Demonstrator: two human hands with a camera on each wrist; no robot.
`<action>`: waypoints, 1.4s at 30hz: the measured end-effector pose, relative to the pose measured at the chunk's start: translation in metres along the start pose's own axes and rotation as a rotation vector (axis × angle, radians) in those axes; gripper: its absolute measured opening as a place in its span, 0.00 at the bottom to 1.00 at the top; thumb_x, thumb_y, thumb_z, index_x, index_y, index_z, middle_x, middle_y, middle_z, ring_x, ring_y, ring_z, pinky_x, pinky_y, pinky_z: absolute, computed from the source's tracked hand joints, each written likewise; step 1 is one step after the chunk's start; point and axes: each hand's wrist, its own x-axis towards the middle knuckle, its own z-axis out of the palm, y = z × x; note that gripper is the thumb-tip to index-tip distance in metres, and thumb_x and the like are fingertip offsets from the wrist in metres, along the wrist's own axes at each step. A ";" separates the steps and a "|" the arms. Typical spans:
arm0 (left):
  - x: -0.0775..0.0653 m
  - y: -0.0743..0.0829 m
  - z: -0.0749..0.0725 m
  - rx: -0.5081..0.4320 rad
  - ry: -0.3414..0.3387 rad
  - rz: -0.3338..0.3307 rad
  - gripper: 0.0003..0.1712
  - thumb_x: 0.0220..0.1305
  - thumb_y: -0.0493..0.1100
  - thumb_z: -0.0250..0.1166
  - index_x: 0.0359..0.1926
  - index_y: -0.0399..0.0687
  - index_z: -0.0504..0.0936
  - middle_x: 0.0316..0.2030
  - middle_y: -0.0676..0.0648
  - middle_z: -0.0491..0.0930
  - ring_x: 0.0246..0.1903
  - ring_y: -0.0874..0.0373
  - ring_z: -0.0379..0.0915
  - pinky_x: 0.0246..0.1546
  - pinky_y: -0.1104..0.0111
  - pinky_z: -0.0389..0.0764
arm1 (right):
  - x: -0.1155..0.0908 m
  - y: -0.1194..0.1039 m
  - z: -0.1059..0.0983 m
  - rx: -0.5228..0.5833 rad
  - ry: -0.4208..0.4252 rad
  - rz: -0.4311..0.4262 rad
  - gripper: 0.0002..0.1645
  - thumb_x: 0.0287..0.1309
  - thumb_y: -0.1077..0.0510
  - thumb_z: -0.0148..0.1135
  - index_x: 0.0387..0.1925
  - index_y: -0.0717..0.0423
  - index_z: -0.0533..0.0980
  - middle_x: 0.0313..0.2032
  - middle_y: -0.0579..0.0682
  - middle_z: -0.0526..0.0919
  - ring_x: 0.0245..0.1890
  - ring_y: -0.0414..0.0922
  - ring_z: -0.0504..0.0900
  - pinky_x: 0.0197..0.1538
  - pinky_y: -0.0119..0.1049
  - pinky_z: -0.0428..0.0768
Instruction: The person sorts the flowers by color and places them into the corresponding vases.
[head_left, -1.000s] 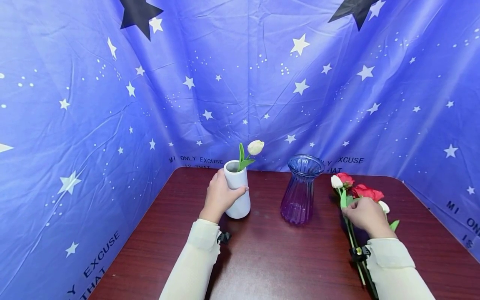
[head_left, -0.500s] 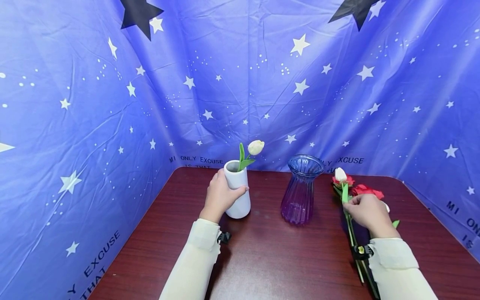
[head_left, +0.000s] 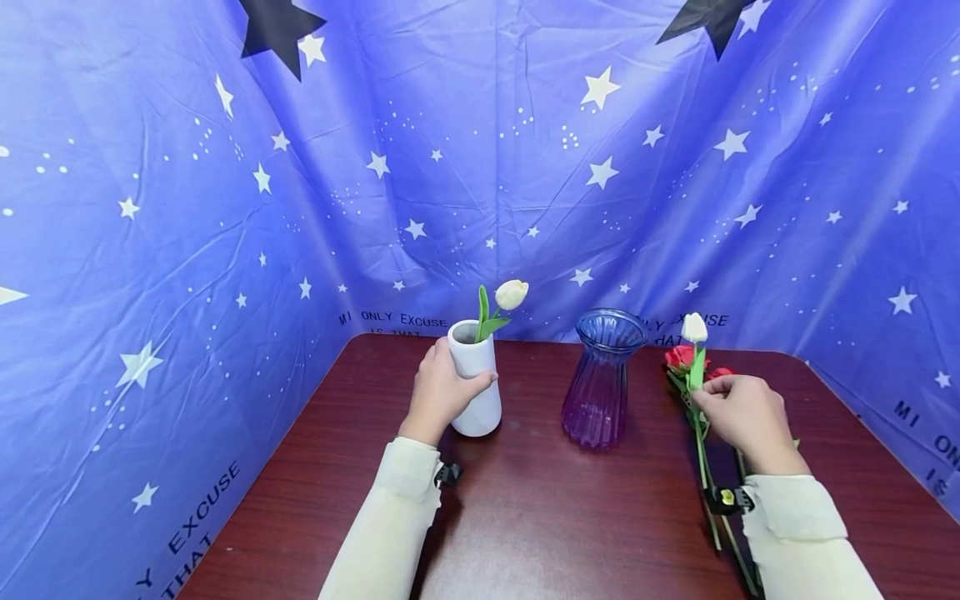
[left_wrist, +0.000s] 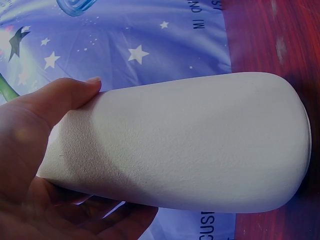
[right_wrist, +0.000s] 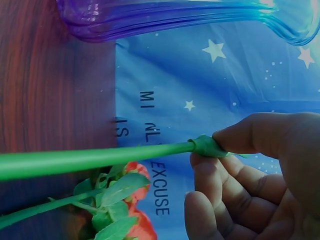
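My left hand (head_left: 444,393) grips the white vase (head_left: 480,408), thumb on one side and fingers round the other, as the left wrist view also shows of the vase (left_wrist: 190,145). A white tulip (head_left: 512,295) with green leaves stands in that vase. On the right, my right hand (head_left: 746,419) pinches a second white tulip (head_left: 694,328) by its leafy stem below the bloom. In the right wrist view, thumb and forefinger hold the green stem (right_wrist: 100,158) where the leaf joins it. Red roses (head_left: 679,357) lie on the table behind and beneath this hand, partly hidden.
A ribbed blue and purple glass vase (head_left: 600,392) stands upright between the two hands. The dark red wooden table (head_left: 540,517) ends at a blue star-patterned cloth (head_left: 480,167) at the back and sides. Several flower stems lie under the right forearm.
My right hand has shifted slightly right, and the pinched tulip has risen and turned more upright, its bloom now above the roses. The left hand and both vases have stayed put.
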 end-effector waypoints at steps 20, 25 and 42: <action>0.000 0.000 0.000 -0.008 -0.006 -0.001 0.46 0.48 0.59 0.81 0.62 0.43 0.73 0.48 0.44 0.79 0.47 0.46 0.80 0.46 0.51 0.85 | -0.006 -0.018 -0.017 0.072 0.141 -0.084 0.19 0.66 0.47 0.64 0.42 0.58 0.86 0.31 0.53 0.89 0.27 0.43 0.78 0.31 0.38 0.69; -0.001 0.000 -0.001 0.002 -0.008 -0.004 0.46 0.48 0.60 0.81 0.62 0.43 0.73 0.47 0.44 0.79 0.46 0.46 0.80 0.45 0.51 0.85 | -0.006 -0.023 -0.021 0.087 0.151 -0.105 0.19 0.67 0.47 0.63 0.43 0.58 0.86 0.32 0.54 0.89 0.26 0.39 0.77 0.31 0.38 0.69; 0.000 -0.001 0.001 0.011 -0.004 0.001 0.45 0.48 0.61 0.81 0.61 0.43 0.74 0.46 0.44 0.79 0.45 0.46 0.81 0.44 0.52 0.84 | -0.013 -0.040 -0.032 0.136 0.237 -0.126 0.20 0.68 0.45 0.64 0.42 0.58 0.84 0.35 0.58 0.89 0.24 0.22 0.69 0.38 0.39 0.65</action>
